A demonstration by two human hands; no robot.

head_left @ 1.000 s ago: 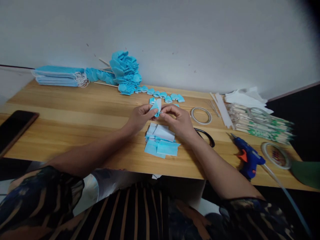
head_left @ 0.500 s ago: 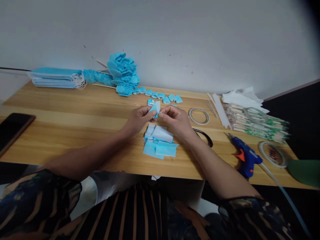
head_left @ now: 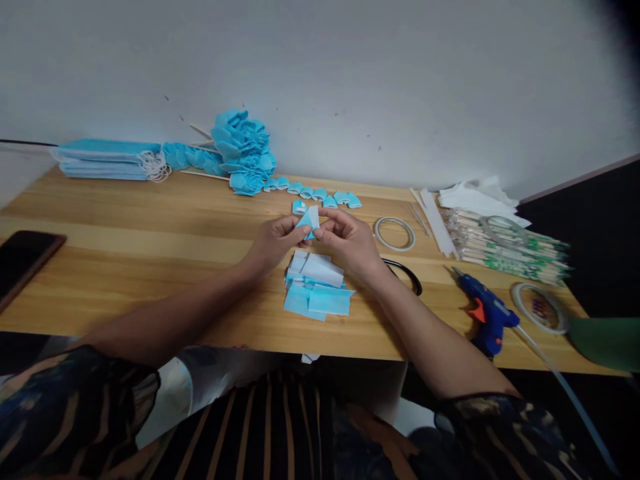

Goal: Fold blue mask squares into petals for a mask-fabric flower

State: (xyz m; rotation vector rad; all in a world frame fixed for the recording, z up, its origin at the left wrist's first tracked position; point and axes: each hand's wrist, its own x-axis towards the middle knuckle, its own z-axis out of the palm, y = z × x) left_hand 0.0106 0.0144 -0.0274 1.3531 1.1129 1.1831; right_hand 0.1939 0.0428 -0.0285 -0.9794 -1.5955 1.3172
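Between my two hands is a small piece of blue-and-white mask fabric point(head_left: 311, 221), folded to a point at one side. My left hand point(head_left: 277, 243) pinches its left side with thumb and fingers. On the right edge, the thumb and fingers of my right hand point(head_left: 350, 241) are closed on the same piece. Just below my hands lies a loose pile of cut blue-and-white fabric pieces point(head_left: 320, 287). Beyond them a row of folded blue petals point(head_left: 319, 194) runs along the table, with another folded petal point(head_left: 299, 207) close behind the held piece.
A blue fabric flower bunch point(head_left: 243, 153) on sticks and a stack of face masks point(head_left: 107, 160) stand against the wall. To the right are a tape roll point(head_left: 395, 234), a black-handled object point(head_left: 406, 275), bagged sticks point(head_left: 505, 247) and a blue glue gun point(head_left: 487, 313). A phone point(head_left: 27, 260) lies left.
The fingers of my right hand have shifted up along the right edge of the fabric piece, index finger now near its top. The whole view has moved slightly.
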